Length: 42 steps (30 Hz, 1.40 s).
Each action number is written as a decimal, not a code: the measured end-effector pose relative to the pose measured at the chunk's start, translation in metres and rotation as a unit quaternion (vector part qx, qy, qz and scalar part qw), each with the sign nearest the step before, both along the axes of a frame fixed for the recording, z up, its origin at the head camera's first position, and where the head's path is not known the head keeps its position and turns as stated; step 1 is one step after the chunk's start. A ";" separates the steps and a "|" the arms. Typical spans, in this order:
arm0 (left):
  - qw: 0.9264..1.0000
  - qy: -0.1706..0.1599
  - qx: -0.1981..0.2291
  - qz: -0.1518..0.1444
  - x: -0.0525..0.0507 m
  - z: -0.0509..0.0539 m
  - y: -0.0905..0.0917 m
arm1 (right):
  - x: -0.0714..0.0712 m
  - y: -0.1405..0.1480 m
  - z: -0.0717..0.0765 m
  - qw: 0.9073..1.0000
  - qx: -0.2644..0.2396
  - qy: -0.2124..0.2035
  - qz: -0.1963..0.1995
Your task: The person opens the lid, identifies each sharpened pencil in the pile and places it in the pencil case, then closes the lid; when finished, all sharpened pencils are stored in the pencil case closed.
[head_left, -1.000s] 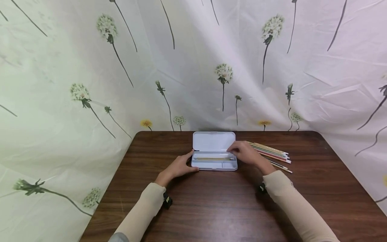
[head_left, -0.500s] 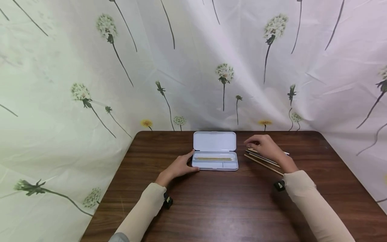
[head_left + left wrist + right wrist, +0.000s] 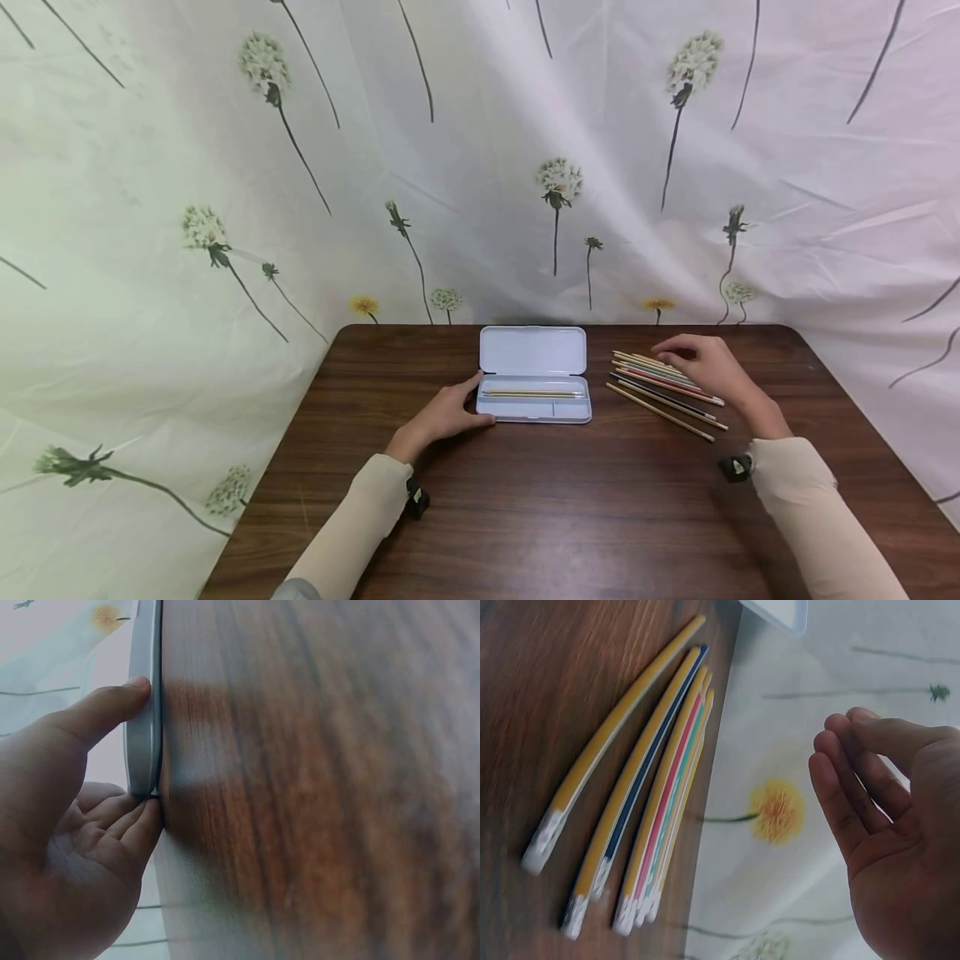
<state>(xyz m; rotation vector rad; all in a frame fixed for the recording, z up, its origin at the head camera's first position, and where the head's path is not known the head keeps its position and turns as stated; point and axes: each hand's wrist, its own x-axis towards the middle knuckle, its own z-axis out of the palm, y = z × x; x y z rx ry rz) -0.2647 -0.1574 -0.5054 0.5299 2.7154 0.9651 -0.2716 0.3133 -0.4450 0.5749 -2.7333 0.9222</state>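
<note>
A white pencil case (image 3: pixel 532 350) lies with its lid raised at the back middle of the table, a few pencils (image 3: pixel 532 393) lengthwise in its long compartment. My left hand (image 3: pixel 442 412) grips the case's left end, thumb at the front edge and fingers behind, as the left wrist view shows with the case's side (image 3: pixel 141 750). Over the far side of several loose pencils (image 3: pixel 660 406) hovers my right hand (image 3: pixel 712 367), holding nothing. In the right wrist view that hand (image 3: pixel 892 795) has its fingers slightly bent, apart from the yellow, blue, red and green pencils (image 3: pixel 649 772).
The dark wooden table (image 3: pixel 525 508) ends at the back against a white cloth (image 3: pixel 480 167) printed with dandelions. The loose pencils fan out to the right of the case, their eraser ends to the right.
My right hand has moved right, from the case's right end to above the loose pencils, uncovering more of them. My left hand has stayed on the case.
</note>
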 end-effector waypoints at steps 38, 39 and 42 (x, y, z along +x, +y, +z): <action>1.000 0.002 -0.004 0.011 0.006 -0.001 0.005 | 0.011 0.069 -0.062 0.993 0.079 -0.050 -0.065; 1.000 0.003 -0.005 0.011 0.006 -0.001 0.005 | 0.011 0.070 -0.062 0.993 0.082 -0.048 -0.064; 1.000 0.001 -0.002 0.012 0.007 0.000 0.005 | 0.011 0.074 -0.062 0.993 0.090 -0.050 -0.058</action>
